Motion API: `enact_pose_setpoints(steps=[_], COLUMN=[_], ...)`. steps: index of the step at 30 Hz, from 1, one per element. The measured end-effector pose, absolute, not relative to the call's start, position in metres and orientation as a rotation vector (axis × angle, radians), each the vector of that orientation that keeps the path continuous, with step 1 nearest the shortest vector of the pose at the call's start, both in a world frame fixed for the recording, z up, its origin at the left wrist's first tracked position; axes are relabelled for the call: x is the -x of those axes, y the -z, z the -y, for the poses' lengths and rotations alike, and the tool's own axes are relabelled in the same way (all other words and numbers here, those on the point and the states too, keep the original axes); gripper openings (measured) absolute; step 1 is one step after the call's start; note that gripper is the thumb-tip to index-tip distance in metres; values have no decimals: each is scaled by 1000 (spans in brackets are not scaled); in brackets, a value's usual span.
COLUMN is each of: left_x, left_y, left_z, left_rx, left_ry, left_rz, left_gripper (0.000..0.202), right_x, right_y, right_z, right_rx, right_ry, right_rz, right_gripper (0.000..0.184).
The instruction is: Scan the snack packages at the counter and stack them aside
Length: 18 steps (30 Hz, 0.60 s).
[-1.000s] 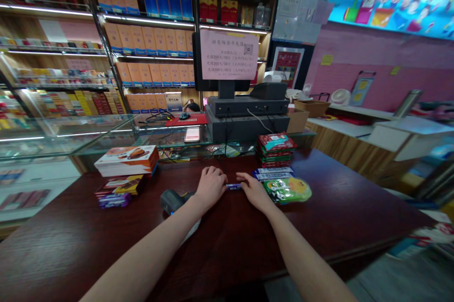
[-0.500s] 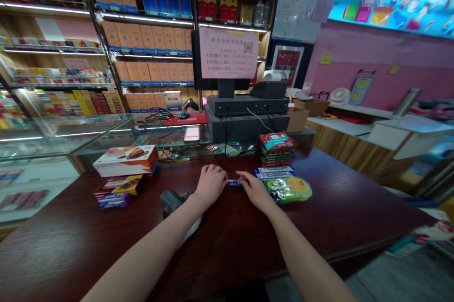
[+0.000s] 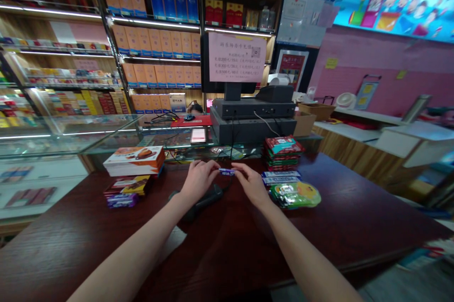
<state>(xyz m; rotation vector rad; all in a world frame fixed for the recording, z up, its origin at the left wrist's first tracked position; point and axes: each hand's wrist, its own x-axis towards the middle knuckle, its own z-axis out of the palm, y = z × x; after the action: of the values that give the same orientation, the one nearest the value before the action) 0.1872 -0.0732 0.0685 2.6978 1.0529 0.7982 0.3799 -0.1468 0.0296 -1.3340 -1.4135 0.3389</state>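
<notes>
A small blue-and-purple wrapped bar (image 3: 227, 172) sits between my hands near the far edge of the dark wooden counter (image 3: 64, 250). My left hand (image 3: 198, 180) pinches its left end, and my right hand (image 3: 251, 184) has its fingers on the right end. Under my left wrist lies a black handheld barcode scanner (image 3: 202, 201), with its cord running toward the glass. To the right of my right hand are flat blue packets (image 3: 281, 177) and a yellow-green snack bag (image 3: 295, 194).
A stack of orange-topped boxes (image 3: 134, 161) and several chocolate boxes (image 3: 123, 192) stand at the left. Red-green packets (image 3: 283, 153) are stacked at the far right. A glass display case (image 3: 67, 136) lies behind the counter, holding up a black till (image 3: 252, 120).
Both hands have moved away from me and closer together, carrying the small bar toward the counter's far edge. More of the black scanner now shows beneath my left wrist.
</notes>
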Motion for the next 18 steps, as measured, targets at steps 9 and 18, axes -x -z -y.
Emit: enact_pose_setpoints(steps=[9,18], left_x=[-131,-83], left_y=[-59,-40], left_z=[49,36], left_rx=[-2659,-2606], left_ry=[-1108,-1271], left_rz=[-1064,-1090], left_gripper=[12,15], right_x=[-330,-290], right_y=[-33,-30], right_z=[112,82], right_rx=[1313,1321], right_ry=[-359,-535], right_rz=[1429,1433], right_gripper=[28,32])
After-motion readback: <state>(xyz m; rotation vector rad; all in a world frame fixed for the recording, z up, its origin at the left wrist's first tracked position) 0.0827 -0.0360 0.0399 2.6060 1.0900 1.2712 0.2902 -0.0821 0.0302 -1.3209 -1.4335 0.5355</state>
